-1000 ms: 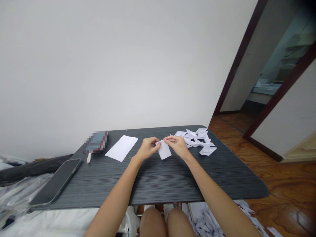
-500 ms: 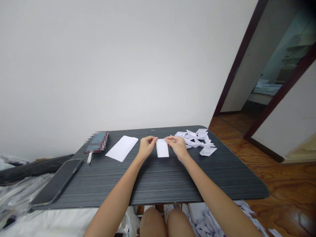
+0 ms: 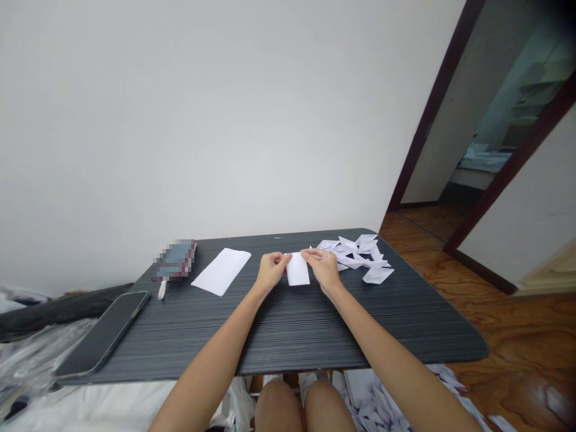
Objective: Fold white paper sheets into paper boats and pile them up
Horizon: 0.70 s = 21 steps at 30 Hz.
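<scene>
A small white rectangle of paper (image 3: 297, 271) is held between my two hands above the middle of the dark table. My left hand (image 3: 272, 269) pinches its upper left corner between thumb and fingers. At the upper right corner, my right hand (image 3: 322, 265) pinches it the same way. To the left lies a stack of white paper sheets (image 3: 221, 272). Just beyond my right hand is a loose pile of folded white paper pieces (image 3: 355, 252), with one folded piece (image 3: 378, 275) at its near edge.
A black phone (image 3: 103, 333) lies at the left edge of the dark table (image 3: 306, 342). Behind it is a blurred-out item (image 3: 175, 259) with a white strap. More folded papers (image 3: 382, 405) are heaped below the table. A white wall (image 3: 252, 120) stands behind; a doorway is at right.
My left hand has shifted slightly right, its thumb now further over the paper's upper left corner. The right hand keeps its pinch almost unmoved.
</scene>
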{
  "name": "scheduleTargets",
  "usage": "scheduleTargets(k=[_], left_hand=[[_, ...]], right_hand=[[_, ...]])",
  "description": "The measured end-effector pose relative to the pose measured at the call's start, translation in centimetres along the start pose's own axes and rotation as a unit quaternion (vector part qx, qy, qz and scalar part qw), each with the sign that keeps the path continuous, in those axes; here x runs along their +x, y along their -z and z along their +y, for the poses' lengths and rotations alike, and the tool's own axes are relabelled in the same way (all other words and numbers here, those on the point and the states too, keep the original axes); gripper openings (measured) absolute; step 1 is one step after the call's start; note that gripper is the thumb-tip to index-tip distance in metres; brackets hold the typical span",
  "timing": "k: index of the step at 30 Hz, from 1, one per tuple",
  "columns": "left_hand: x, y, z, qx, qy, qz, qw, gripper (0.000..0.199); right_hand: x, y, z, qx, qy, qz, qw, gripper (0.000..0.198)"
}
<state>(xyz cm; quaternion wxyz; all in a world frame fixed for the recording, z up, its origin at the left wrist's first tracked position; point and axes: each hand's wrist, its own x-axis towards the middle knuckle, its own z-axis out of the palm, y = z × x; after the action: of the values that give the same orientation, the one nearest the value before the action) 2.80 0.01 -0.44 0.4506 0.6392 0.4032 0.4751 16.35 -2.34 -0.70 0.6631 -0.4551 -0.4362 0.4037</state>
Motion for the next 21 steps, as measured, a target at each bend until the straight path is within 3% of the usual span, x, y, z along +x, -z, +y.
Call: scheduleTargets(k=[3,8,11,16,21], left_hand=[[-0.1,-0.1,-0.2,-0.014,-0.002,-0.004,1.000,0.033],[-0.2,-0.3,-0.1,-0.063,0.072,-0.080,0.992,0.032],[-0.4,-0.5,-0.1,-0.072,0.070,-0.098,0.990,0.030],[-0.9,-1.0,0.2,-0.112,0.089,-0.185,0.972,0.028],[-1.2,-1.2,0.5,-0.139,0.104,-0.205,0.963,0.032]], right_hand=[[0.2,0.0,0.2,0.001,0.001,0.009,1.000,0.025],[0.5,0.3,0.3,0.000,0.002,0.038,0.999,0.027],[0.8,0.6,0.3,-0.004,0.002,0.047,0.999,0.027],[1.2,0.9,0.2,-0.003,0.017,0.084,0.996,0.029],[1.4,1.3,0.2,-0.002,0.025,0.102,0.995,0.025]])
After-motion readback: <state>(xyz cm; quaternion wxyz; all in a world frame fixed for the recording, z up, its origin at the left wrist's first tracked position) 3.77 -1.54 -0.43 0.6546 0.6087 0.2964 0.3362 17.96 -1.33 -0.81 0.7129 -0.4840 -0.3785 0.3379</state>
